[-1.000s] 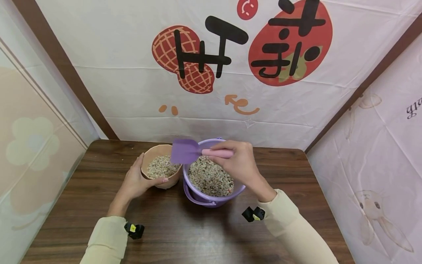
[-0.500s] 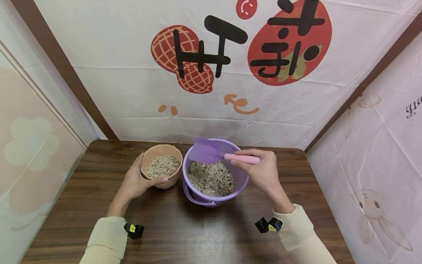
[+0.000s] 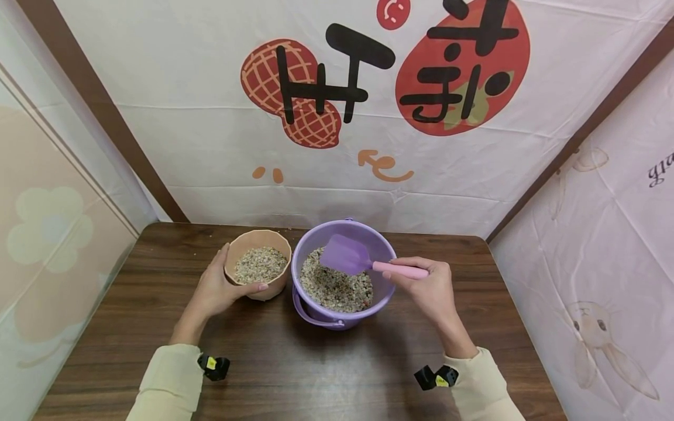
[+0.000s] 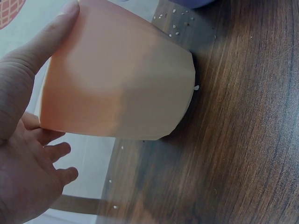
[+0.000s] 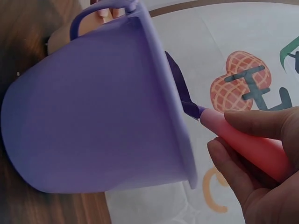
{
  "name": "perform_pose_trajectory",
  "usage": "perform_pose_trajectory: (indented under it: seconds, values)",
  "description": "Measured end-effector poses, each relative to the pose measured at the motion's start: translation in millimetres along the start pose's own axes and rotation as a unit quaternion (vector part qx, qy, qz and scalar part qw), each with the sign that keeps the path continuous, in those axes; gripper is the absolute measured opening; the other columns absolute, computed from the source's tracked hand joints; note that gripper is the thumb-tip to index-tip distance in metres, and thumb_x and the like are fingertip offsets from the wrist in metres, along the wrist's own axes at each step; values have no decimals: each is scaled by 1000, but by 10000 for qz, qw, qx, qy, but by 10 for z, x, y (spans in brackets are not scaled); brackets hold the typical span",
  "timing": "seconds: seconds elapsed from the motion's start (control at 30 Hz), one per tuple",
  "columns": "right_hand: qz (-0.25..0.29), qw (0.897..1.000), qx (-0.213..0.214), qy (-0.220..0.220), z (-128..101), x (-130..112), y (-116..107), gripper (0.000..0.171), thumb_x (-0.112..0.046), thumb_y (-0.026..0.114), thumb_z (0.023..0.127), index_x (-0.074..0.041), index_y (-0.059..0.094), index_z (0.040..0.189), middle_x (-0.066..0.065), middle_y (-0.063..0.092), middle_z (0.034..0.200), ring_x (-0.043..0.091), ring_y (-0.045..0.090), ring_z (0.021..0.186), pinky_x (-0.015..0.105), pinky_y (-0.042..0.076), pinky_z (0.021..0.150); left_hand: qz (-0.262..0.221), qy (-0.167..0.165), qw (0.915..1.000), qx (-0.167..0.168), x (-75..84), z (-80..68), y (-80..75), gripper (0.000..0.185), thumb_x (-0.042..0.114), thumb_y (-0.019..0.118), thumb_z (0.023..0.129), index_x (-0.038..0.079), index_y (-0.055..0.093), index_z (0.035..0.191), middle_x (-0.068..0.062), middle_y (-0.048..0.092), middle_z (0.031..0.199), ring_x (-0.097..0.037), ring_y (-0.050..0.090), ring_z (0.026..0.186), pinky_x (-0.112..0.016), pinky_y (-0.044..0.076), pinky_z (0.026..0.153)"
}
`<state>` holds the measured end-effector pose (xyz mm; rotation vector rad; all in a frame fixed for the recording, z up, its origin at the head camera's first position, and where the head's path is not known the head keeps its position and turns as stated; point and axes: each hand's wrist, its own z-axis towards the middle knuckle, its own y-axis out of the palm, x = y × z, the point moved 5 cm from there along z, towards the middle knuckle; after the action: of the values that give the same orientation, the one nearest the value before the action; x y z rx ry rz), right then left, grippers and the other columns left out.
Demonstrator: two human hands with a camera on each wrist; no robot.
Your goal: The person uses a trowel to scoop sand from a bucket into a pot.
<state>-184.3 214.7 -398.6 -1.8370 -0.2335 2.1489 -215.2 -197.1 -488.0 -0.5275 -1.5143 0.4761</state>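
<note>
The left hand [image 3: 218, 289] cups the peach pot [image 3: 259, 270] on the counter [image 3: 316, 374], thumb on its near rim, grip wrapped round the wall. The right hand [image 3: 432, 289] pinches the pink handle of the purple scoop [image 3: 347, 257], blade inside the purple bucket [image 3: 342, 316] over the gravel [image 3: 334, 286]. The left wrist view alone shows scattered grains [image 4: 175, 28] beside the pot

- The left hand [image 4: 21, 158] cups a peach-coloured pot [image 4: 117, 79], thumb laid along its upper side, fingers spread loosely beneath.
- The pot's base rests on the dark wooden table [image 4: 233, 149].
- Pale grains [image 4: 174, 23] lie scattered on the table beside the pot.
</note>
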Motion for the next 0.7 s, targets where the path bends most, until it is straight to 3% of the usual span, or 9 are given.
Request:
perform_pose_trajectory:
  seconds: [0.47, 0.7]
  values:
    - [202, 9998, -4, 86, -83, 116, 21, 27, -17, 94, 73, -9, 83, 96, 3, 78, 88, 16, 74, 87, 24, 57, 66, 89, 15, 10000, -33, 5, 12, 1, 136, 48, 93, 70, -1, 5, 161, -31, 20, 161, -50, 26, 145, -67, 28, 112]
    - [142, 9999, -31, 78, -92, 120, 23, 29, -17, 94, 73, -6, 82, 97, 3, 78, 88, 15, 74, 86, 23, 57, 65, 412, 188, 9990, 32, 101, -5, -41, 136, 50, 91, 71, -5, 4, 160, -34, 10, 162, -53, 9, 149, -72, 18, 114]
